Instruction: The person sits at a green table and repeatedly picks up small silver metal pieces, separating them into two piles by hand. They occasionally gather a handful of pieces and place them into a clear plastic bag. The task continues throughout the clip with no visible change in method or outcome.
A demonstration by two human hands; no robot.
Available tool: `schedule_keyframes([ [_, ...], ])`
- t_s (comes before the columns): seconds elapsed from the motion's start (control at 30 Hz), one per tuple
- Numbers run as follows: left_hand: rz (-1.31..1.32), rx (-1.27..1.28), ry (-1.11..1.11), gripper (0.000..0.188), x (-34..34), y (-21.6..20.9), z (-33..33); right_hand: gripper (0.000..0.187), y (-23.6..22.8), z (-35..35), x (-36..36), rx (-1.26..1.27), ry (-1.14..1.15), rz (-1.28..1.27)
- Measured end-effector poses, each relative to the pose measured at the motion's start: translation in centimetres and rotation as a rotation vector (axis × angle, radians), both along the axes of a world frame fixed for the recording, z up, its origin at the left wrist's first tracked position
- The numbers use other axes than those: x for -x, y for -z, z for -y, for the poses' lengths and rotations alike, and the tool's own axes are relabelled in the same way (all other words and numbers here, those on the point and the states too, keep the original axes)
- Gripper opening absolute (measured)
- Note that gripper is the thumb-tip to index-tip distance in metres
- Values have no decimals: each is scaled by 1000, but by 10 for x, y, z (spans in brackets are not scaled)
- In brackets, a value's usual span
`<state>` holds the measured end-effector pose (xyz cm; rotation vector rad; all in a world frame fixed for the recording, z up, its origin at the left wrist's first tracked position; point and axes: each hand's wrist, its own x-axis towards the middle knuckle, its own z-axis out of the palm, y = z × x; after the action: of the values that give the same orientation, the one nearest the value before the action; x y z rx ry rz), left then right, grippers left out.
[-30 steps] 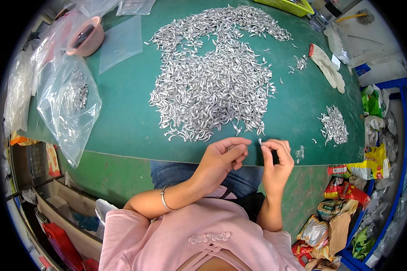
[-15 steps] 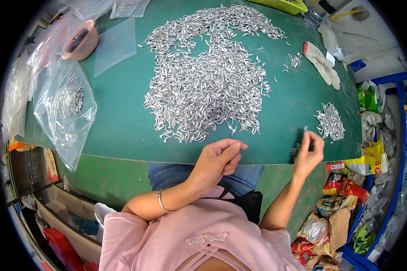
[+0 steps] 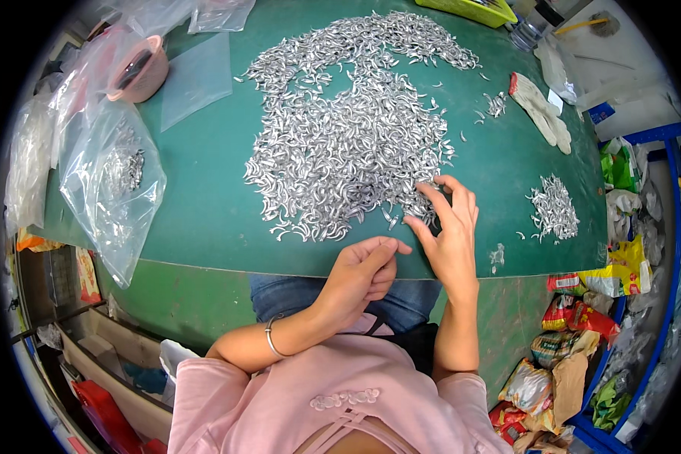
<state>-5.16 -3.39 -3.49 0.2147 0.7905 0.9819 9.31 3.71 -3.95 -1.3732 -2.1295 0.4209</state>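
Observation:
A large heap of small curved silvery metal pieces [image 3: 348, 144] covers the middle of the green table. My right hand [image 3: 452, 234] is at the heap's lower right edge, thumb and fingers apart around the outer pieces; I see nothing held between them. Just in front of the heap, my left hand [image 3: 362, 276] is closed above the table's front edge. Its thumb presses on the curled forefinger, and whatever it may hold is hidden. A smaller pile of the same pieces [image 3: 555, 210] lies to the right, with a few scattered bits [image 3: 496, 256] near the front edge.
On the left lie a clear plastic bag [image 3: 110, 189] with some pieces inside, a flat plastic sheet [image 3: 197, 79] and a pink basket [image 3: 145, 76]. White gloves [image 3: 541, 113] rest at the right, and a yellow-green tray [image 3: 473, 9] sits at the back. Colourful packets [image 3: 575, 314] fill the lower right.
My right hand has moved left from beside the small pile to the large heap, its pinch opening; the small piece it held is no longer in its fingers. My left hand has stayed nearly still.

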Motion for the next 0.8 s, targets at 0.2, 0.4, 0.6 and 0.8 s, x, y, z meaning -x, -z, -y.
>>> schedule_keyframes([
  [0.2,10,-3,-8,20,3,4,1,21,6,4,-9,-53,72,-30],
  [0.4,9,4,14,21,0,6,0,16,5,8,-13,-86,145,-153],
  [0.6,20,0,21,21,0,3,-1,20,4,4,7,-82,71,68],
  [0.8,1,-7,13,21,2,3,-1,16,8,3,7,-153,69,149],
])
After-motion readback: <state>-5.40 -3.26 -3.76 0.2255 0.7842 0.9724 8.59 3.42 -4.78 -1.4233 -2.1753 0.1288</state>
